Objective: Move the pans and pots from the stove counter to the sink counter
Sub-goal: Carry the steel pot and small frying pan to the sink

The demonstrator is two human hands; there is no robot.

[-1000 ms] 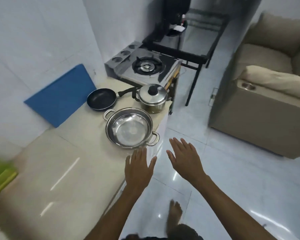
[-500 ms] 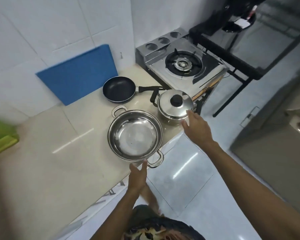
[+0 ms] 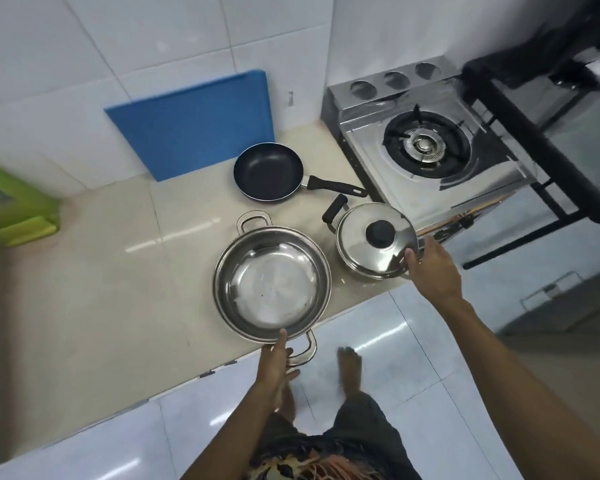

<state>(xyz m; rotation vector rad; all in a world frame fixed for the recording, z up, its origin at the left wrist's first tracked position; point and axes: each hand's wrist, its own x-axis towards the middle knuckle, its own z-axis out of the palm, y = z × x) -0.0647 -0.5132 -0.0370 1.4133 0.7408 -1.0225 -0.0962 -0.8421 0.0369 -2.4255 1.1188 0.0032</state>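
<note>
Three pieces of cookware stand on the beige counter [image 3: 101,289] left of the gas stove [image 3: 465,188]. The wide, empty steel pot [image 3: 271,289] sits at the front edge. My left hand [image 3: 274,362] holds its near handle, thumb on the rim. To its right is a smaller steel pot with a black-knobbed lid [image 3: 368,244]. My right hand [image 3: 433,268] grips its right side, thumb on the lid's edge, and hides whatever handle is there. Behind them lies a black frying pan [image 3: 267,171], handle pointing right, untouched.
A blue board [image 3: 194,126] leans on the tiled wall behind the pan. A green object [image 3: 14,206] sits at the counter's left end. A black metal-frame stand [image 3: 548,199] is right of the stove. My bare feet [image 3: 350,368] are on the glossy floor below the counter edge.
I have stepped closer and now look down on the counter. Both hands moved from open air onto the pots: the left onto the wide pot's near handle, the right onto the lidded pot.
</note>
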